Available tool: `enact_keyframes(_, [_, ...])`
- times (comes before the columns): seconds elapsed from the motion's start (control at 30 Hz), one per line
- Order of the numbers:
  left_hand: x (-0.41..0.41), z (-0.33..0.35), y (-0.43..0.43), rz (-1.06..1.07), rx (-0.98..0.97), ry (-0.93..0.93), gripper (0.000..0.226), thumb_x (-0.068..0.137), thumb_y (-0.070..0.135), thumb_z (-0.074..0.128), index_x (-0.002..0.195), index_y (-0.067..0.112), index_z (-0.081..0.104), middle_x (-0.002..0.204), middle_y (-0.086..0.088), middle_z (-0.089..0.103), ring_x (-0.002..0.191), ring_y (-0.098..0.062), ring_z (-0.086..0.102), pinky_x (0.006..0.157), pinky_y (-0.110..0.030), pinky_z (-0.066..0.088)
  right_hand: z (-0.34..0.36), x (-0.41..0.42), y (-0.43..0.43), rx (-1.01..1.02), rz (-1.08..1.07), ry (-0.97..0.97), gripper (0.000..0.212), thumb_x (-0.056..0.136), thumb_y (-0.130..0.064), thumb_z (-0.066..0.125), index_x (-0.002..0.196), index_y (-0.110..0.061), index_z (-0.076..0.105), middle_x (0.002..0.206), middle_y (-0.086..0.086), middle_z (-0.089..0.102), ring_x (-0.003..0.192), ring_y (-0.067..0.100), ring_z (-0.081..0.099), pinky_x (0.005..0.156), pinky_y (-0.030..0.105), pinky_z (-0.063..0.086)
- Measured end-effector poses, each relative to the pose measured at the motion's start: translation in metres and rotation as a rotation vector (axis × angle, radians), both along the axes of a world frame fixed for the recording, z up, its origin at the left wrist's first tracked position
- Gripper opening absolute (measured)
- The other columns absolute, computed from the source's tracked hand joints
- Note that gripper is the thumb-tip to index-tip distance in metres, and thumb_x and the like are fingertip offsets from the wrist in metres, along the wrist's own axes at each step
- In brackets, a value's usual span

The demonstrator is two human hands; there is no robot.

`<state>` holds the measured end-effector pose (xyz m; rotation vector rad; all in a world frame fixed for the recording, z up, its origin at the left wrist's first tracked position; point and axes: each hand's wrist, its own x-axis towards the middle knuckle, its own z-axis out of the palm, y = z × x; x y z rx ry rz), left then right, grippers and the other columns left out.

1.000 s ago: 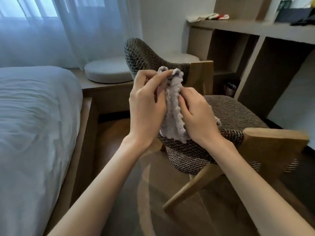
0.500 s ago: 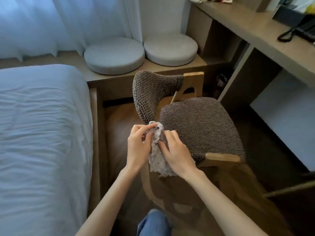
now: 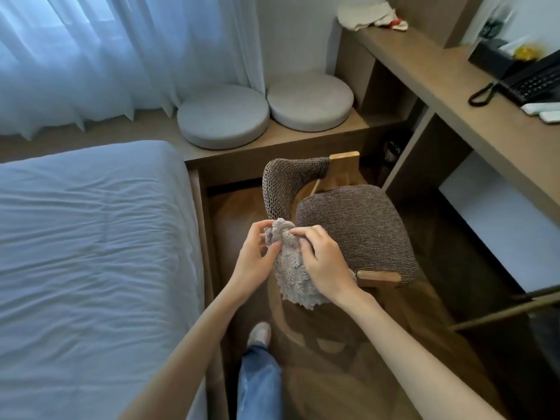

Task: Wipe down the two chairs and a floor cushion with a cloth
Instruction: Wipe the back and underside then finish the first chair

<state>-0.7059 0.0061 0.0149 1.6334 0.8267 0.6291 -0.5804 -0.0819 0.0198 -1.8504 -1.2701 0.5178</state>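
Looks steeply down on the chair [image 3: 357, 231] now, where a second ago looked almost level across its backrest — takes in the left floor cushion [image 3: 222, 116] and right floor cushion [image 3: 309, 101] side by side on the window ledge, the bed [image 3: 91, 237] to the left, the desk [image 3: 448, 83] to the right. Holds the cloth [image 3: 291, 274] in both hands, close together, before the near left corner of the seat and beside the low end of the backrest; cannot tell whether touching the weave or hanging just above. Pinches the upper edge with the left hand [image 3: 253, 257], thumb in front, fingers behind; curls the right hand [image 3: 325, 262] over the top fold, with the loose tail hanging below the wrist. Has reworked the cloth within the last half second: then squeezed into a narrow upright strip between the palms, now opened wider and bunched at the top. Reads as refolding for a fresh face, not wiping. Shows no stroke on seat, backrest or cushions yet — probably starts with the chair, being nearest. Catches only a wooden rail [image 3: 500, 312] at the right edge, possibly of the second chair; cannot confirm.
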Motion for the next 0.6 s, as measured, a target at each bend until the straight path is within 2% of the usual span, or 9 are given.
enact_keyframes(0.13, [0.014,-0.009,0.047,0.012,-0.043,0.039,0.025,0.097,0.007,0.048,0.113,0.026,0.049,0.106,0.016,0.055,0.095,0.009,0.057,0.077,-0.011,0.049,-0.01,0.005,0.037,-0.021,-0.059,0.099,0.025,0.1,-0.014,0.045,0.115,-0.02,0.064,0.109,-0.009,0.058,0.099,-0.009,0.051,0.087,0.003,0.037])
enact_keyframes(0.2, [0.026,-0.015,0.084,0.002,-0.059,0.044,0.022,0.098,0.005,0.041,0.107,0.021,0.054,0.101,0.014,0.057,0.089,0.012,0.054,0.078,-0.007,0.043,-0.017,0.012,0.064,-0.019,-0.094,0.111,0.024,0.099,-0.013,0.047,0.108,-0.023,0.067,0.101,-0.015,0.058,0.095,-0.005,0.054,0.087,0.011,0.043])
enact_keyframes(0.27, [0.037,-0.02,0.123,-0.063,-0.038,0.084,0.025,0.098,0.005,0.035,0.098,0.019,0.055,0.095,0.011,0.058,0.082,0.013,0.052,0.074,-0.004,0.039,-0.021,0.019,0.09,-0.038,-0.167,0.136,0.024,0.097,-0.012,0.049,0.099,-0.025,0.068,0.093,-0.021,0.054,0.084,0.0,0.055,0.077,0.024,0.05])
enact_keyframes(0.3, [0.043,-0.023,0.142,-0.113,-0.015,0.118,0.027,0.099,0.006,0.033,0.094,0.021,0.055,0.091,0.011,0.058,0.079,0.012,0.051,0.072,-0.003,0.038,-0.023,0.022,0.103,-0.055,-0.217,0.14,0.023,0.097,-0.012,0.05,0.097,-0.026,0.068,0.091,-0.021,0.053,0.079,0.0,0.054,0.072,0.025,0.049])
enact_keyframes(0.4, [0.056,-0.029,0.192,-0.26,0.051,0.211,0.027,0.101,0.014,0.033,0.087,0.026,0.053,0.084,0.01,0.058,0.074,0.008,0.051,0.067,-0.008,0.039,-0.032,0.027,0.132,-0.097,-0.345,0.124,0.022,0.097,-0.013,0.05,0.101,-0.027,0.066,0.092,-0.019,0.051,0.076,0.0,0.05,0.068,0.015,0.037])
enact_keyframes(0.5, [0.068,-0.035,0.232,-0.418,0.14,0.33,0.02,0.102,0.026,0.034,0.093,0.027,0.052,0.084,0.009,0.061,0.076,0.0,0.056,0.07,-0.021,0.044,-0.037,0.028,0.149,-0.147,-0.446,0.123,0.022,0.097,-0.013,0.05,0.107,-0.027,0.063,0.099,-0.018,0.049,0.08,0.0,0.049,0.071,0.013,0.035])
enact_keyframes(0.6, [0.079,-0.043,0.262,-0.619,0.32,0.497,0.017,0.101,0.037,0.038,0.115,0.032,0.047,0.081,0.011,0.061,0.077,-0.008,0.059,0.067,-0.028,0.042,-0.042,0.028,0.162,-0.179,-0.527,0.15,0.022,0.097,-0.013,0.051,0.111,-0.026,0.062,0.101,-0.016,0.048,0.079,0.004,0.051,0.074,0.018,0.039])
